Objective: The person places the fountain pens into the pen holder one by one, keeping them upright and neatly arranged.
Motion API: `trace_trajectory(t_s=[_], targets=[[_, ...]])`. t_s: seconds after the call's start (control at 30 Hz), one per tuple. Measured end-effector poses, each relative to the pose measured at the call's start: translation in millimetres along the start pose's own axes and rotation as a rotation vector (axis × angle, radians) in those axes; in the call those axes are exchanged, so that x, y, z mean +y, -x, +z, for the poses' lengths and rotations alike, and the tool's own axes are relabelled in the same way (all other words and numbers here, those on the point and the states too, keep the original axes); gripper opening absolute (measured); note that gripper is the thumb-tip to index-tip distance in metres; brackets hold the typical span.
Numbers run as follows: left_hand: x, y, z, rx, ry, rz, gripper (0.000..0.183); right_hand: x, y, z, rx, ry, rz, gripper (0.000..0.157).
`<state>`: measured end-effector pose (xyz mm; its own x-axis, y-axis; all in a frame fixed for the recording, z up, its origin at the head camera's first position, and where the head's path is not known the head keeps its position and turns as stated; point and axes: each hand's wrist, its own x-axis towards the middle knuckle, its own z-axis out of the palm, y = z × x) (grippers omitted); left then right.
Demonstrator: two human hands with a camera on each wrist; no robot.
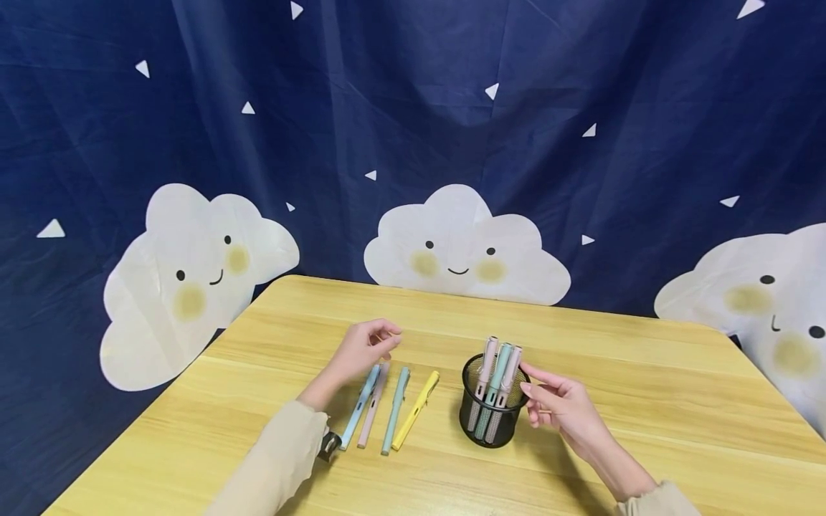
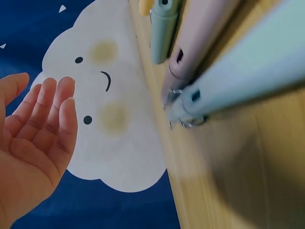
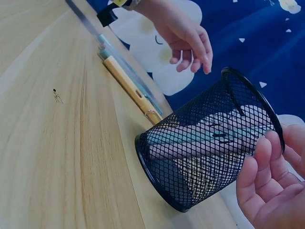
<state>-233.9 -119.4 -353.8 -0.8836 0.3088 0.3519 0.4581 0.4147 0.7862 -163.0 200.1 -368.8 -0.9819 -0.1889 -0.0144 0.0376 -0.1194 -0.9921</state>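
My right hand (image 1: 564, 408) pinches the rim of a black mesh pen holder (image 3: 190, 181), which stands upright on the table. Inside it lean two pale pink pens (image 1: 485, 369) and a mint green pen (image 1: 498, 376). Over the far ends of a row of loose pens hovers my left hand (image 1: 364, 350), fingers loosely bent and nothing in them. That row has a light blue pen (image 1: 358, 412), a pink pen (image 1: 372, 408), a green pen (image 1: 395, 412) and a yellow pen (image 1: 416, 410). In the left wrist view, the left palm (image 2: 28, 157) shows bare.
The pens and holder share a light wooden table (image 1: 581, 344). Behind it hangs a dark blue curtain (image 1: 413, 129) printed with white clouds and triangles. A black wrist camera mount (image 1: 329, 446) on the left wrist sits close beside the blue pen's near end.
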Motion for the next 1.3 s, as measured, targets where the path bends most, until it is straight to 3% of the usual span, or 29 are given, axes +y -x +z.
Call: trace_trajectory(t_s=[0.37, 0.7, 1.1, 1.3], targets=[[-16.2, 3.8, -12.8, -0.011, -0.066, -0.007, 0.011, -0.7, 0.3, -0.8, -0.019, -0.003, 0.000, 0.058], [-26.7, 9.2, -22.8, -0.103, -0.070, -0.055, 0.017, -1.6, 0.8, -1.1, -0.015, 0.017, 0.011, 0.057], [-30.5, 14.6, -29.3, -0.209, -0.196, -0.076, 0.020, 0.0, 0.7, -2.4, -0.013, 0.013, 0.013, 0.055], [-31.9, 17.2, -31.4, -0.270, -0.202, -0.151, 0.030, 0.7, 0.1, -2.6, -0.009, 0.012, 0.011, 0.054]])
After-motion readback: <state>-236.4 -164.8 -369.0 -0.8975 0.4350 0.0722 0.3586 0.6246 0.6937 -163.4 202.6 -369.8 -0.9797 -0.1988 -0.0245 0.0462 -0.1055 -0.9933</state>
